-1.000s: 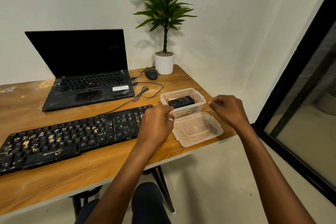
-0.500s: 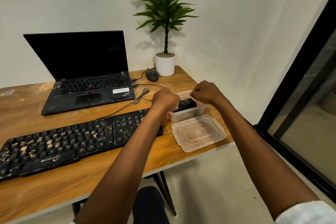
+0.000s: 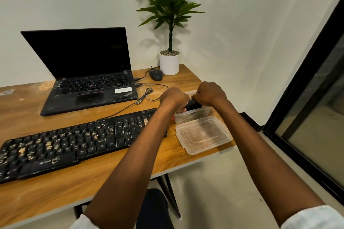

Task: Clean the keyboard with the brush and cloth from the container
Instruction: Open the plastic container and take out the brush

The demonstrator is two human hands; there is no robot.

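A black keyboard [image 3: 74, 143] speckled with pale crumbs lies across the desk's front. To its right stands a clear plastic container [image 3: 195, 115], its lid [image 3: 202, 134] lying in front of it. A black item [image 3: 194, 105], either the brush or the cloth, shows at the container's rim. My left hand [image 3: 174, 98] curls round the item's left end. My right hand [image 3: 210, 94] curls over its right end from above. Both hands hide most of the container's inside.
An open black laptop [image 3: 89, 87] sits at the back left, with a cable [image 3: 147, 96] coiled beside it. A mouse [image 3: 156, 75] and a white potted plant [image 3: 169, 62] stand at the back. The desk's right edge is just beyond the container; a dark window frame [image 3: 301, 83] is further right.
Both hands have moved from the container's sides to over its opening and closed on the black item inside. The view has shifted slightly.
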